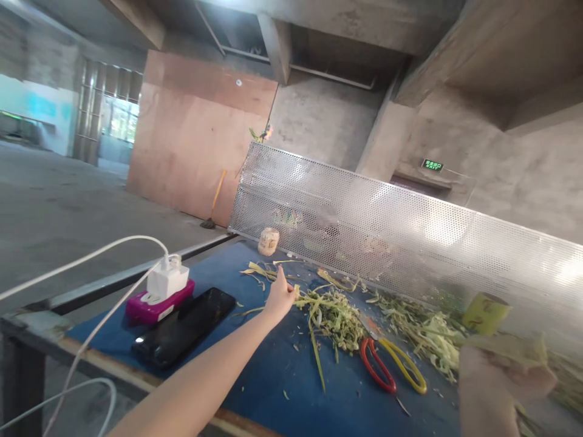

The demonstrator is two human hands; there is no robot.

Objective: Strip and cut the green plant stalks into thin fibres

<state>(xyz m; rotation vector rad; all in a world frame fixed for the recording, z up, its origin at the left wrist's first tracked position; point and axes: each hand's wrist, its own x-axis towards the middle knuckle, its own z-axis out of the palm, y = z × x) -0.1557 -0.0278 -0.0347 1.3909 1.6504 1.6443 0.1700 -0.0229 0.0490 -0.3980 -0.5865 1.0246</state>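
Tabletop (273, 394) blue under plant scraps (339, 321) | wall (328, 118) concrete | left grip (279, 298), right grip (514, 385): can't discern if closed

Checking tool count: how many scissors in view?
1: the red-and-yellow-handled scissors, on the blue tabletop, beside the pile of plant cuttings. Any under the cuttings would be hidden.

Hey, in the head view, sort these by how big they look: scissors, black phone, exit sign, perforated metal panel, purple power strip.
1. Perforated metal panel
2. Black phone
3. Scissors and purple power strip: too alike to rank
4. Exit sign
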